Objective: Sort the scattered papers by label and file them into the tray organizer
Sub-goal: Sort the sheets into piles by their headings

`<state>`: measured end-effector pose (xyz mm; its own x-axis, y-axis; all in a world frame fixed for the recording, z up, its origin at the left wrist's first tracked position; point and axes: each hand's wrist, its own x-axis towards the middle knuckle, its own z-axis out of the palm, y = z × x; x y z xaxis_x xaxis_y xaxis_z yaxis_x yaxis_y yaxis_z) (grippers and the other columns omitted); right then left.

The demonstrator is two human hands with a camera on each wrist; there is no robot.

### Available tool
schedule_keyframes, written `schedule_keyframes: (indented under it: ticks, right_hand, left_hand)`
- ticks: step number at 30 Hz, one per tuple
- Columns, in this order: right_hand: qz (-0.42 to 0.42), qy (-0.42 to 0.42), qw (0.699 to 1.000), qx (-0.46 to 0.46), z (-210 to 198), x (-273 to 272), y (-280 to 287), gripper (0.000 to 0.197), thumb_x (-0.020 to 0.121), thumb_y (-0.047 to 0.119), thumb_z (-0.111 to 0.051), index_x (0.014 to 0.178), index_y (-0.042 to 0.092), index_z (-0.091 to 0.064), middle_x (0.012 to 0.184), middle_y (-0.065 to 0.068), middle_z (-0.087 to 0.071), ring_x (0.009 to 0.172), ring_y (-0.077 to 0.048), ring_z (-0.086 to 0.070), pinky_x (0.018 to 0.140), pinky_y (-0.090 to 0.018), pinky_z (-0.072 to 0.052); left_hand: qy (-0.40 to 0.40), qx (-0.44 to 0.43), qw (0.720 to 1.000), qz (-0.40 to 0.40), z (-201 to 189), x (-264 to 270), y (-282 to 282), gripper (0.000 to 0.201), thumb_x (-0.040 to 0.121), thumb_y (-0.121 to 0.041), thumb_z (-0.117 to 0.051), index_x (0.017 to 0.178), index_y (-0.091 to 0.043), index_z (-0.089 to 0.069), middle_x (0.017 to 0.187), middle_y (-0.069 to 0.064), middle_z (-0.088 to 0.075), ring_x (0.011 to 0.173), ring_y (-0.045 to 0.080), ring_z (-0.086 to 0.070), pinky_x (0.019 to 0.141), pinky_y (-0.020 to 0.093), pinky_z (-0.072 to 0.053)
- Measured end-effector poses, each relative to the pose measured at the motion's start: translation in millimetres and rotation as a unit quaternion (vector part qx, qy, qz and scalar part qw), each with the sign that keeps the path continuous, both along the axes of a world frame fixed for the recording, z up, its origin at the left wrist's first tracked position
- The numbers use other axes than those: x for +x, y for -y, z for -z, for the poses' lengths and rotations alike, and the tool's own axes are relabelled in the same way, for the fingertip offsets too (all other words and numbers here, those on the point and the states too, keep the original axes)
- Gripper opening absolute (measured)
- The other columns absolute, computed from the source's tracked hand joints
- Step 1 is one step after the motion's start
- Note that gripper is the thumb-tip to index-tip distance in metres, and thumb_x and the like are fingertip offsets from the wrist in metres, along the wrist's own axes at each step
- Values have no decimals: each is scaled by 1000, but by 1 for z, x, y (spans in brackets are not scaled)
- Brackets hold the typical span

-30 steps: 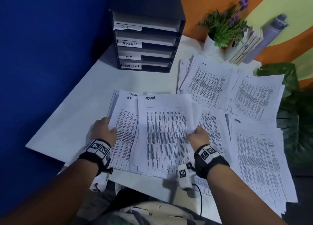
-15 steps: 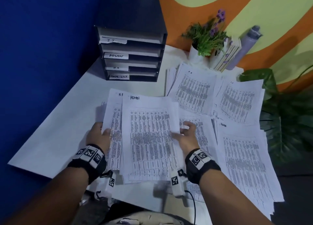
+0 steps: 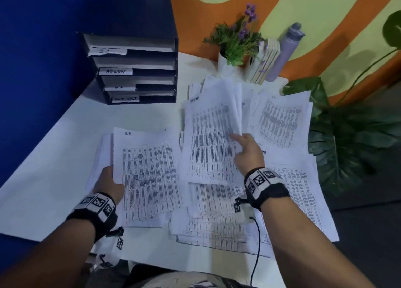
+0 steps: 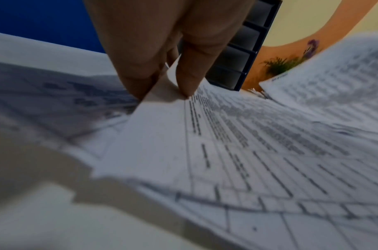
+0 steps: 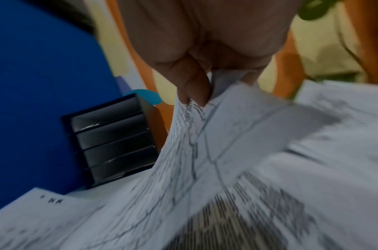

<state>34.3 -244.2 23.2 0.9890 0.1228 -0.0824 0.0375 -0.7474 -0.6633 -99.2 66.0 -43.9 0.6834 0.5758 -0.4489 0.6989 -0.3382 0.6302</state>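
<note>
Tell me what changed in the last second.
The right hand lifted the ADMIN sheet off the near pile and carried it right, away from the HR stack, which now shows on top. The left hand still grips that stack's left edge. Tray organizer unchanged.

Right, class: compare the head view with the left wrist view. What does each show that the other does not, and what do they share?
Only the head view shows the right hand lifting a sheet, the tray labels IT and ADMIN, the grey bottle and the HR mark on the left sheet.

Only the left wrist view shows the left hand's grip up close: fingertips pinching the sheet's edge.

Both show the left hand, the HR sheet, the tray organizer and the purple-flowered plant.
</note>
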Motion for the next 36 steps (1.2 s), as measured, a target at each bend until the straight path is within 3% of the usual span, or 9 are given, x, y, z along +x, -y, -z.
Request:
schedule_keyframes:
  ticks: [3,7,11,14,21,26,30,33,36]
  right_hand:
    - [-44,68,997,-10,-4,-6,-12,78,77,-21,-42,137,27,-52,134,3,-46,96,-4,-49,74,-5,-46]
    - [-67,108,992,23,-4,-22,-29,71,74,-18,-47,129,25,-58,119,9,-51,79,-10,-55,63,-28,-54]
    - [100,71,991,55,-3,-13,0,47,81,-10,-53,106,28,-64,109,18,-50,67,-4,-55,57,-30,-55]
    - [234,41,969,64,12,1,63,43,80,-8,-46,93,29,-62,108,6,-58,71,-17,-61,56,-28,-50]
    - [374,-62,923,-67,45,-34,187,35,85,1,-46,102,19,-69,96,-10,-64,81,-33,-61,65,-31,-48]
    - [374,-103,898,-208,60,-46,190,31,81,9,-57,101,27,-72,128,-9,-51,115,-37,-44,96,-47,-42]
    - [302,-14,923,-239,55,-43,136,39,66,13,-78,103,25,-71,142,-7,-41,125,-36,-35,99,-53,-35]
    - [149,37,977,-148,47,-36,77,35,77,-2,-59,102,18,-71,131,-7,-54,122,-33,-42,100,-47,-38]
    - [13,-31,999,0,39,-39,17,30,89,2,-53,107,20,-68,127,-3,-54,120,-22,-49,106,-34,-38]
  left_hand:
    - [-27,6,1000,9,12,-1,-4,50,90,-3,-51,139,-10,-39,120,16,-58,90,28,-53,79,32,-43]
    - [-50,18,999,12,20,2,-7,55,91,-3,-49,144,-11,-33,125,19,-55,89,26,-49,77,33,-42]
    - [-55,23,998,13,22,-1,-10,58,92,-6,-52,146,-12,-31,131,19,-52,102,34,-54,84,37,-43]
    - [-55,37,998,20,23,-1,-7,57,92,-6,-52,146,-10,-32,135,20,-50,115,38,-52,94,42,-43]
    - [-47,58,997,28,19,-3,-2,52,93,-6,-52,143,-5,-34,134,23,-50,114,40,-52,94,43,-42]
    - [-35,59,997,34,20,-4,-1,51,93,-4,-52,142,-3,-36,134,23,-50,115,40,-52,94,42,-42]
    - [-41,46,998,31,23,-2,-5,47,97,-12,-48,142,-3,-37,137,22,-49,119,39,-49,99,41,-40]
    - [-30,54,998,20,23,-4,-10,38,98,-14,-46,134,-1,-44,128,23,-54,111,38,-53,91,38,-42]
    - [-14,50,999,12,21,-11,-13,37,97,-14,-48,131,-3,-48,125,21,-57,109,37,-55,92,38,-43]
